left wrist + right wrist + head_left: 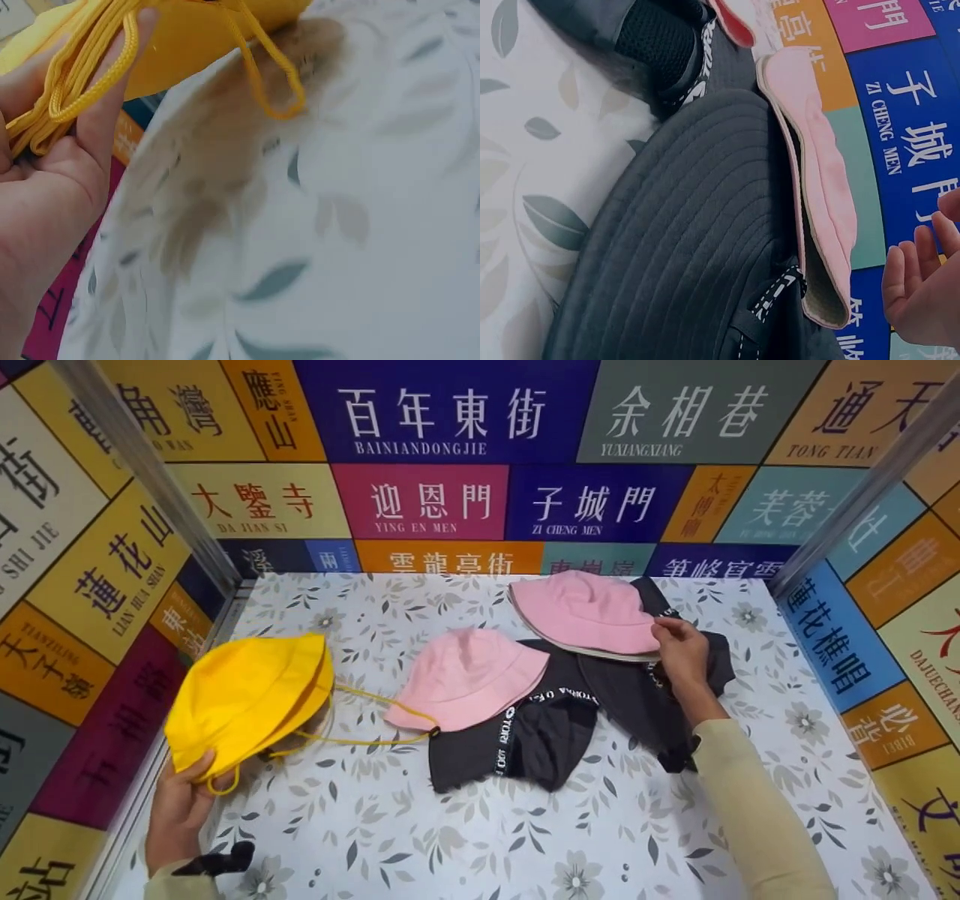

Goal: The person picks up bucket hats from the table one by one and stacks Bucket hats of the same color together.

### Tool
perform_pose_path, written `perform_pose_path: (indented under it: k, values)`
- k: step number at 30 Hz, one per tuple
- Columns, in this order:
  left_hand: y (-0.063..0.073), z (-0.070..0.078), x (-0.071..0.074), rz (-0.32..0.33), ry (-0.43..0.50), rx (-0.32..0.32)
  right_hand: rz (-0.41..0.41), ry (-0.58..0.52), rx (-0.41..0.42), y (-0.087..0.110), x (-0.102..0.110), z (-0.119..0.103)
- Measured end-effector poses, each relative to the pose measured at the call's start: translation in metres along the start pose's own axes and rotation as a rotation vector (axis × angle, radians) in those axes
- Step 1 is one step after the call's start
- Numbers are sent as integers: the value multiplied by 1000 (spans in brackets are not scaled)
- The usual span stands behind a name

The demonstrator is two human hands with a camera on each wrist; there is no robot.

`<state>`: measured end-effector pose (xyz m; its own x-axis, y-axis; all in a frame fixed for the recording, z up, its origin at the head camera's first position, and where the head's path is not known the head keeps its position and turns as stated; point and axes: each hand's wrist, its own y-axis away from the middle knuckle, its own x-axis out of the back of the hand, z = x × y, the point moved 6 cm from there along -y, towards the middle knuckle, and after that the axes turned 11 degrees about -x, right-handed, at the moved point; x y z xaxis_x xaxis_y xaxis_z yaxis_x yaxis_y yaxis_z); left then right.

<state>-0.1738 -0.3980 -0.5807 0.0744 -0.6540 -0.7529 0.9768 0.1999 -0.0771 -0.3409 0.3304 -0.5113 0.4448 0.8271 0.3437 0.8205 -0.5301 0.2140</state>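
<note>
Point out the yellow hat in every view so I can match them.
Head: the yellow hat is at the left, held in the left hand.
Left wrist: along the top left, cut off by the frame, yellow cord in front.
Right wrist: not in it.
Shared landmark: the leaf-print tablecloth, in all three.

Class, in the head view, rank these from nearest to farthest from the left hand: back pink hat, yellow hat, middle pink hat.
1. Yellow hat, in the left hand.
2. Middle pink hat, to its right.
3. Back pink hat, farther right, near the back wall.
</note>
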Motion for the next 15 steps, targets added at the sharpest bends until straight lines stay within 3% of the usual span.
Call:
perform_pose_path:
  k: [4, 9, 11, 15]
  values:
    - [10, 0, 15, 128, -103, 139, 15, 57, -1, -5, -5, -3]
    - [12, 1, 19, 356, -270, 325, -1, 150, -25, -8, -8, -8]
    - [12, 1, 21, 450, -323, 379, -10, 191, -39, -10, -9, -9]
    - [12, -3, 24, 535, -380, 424, -7, 246, -70, -15, -8, -7]
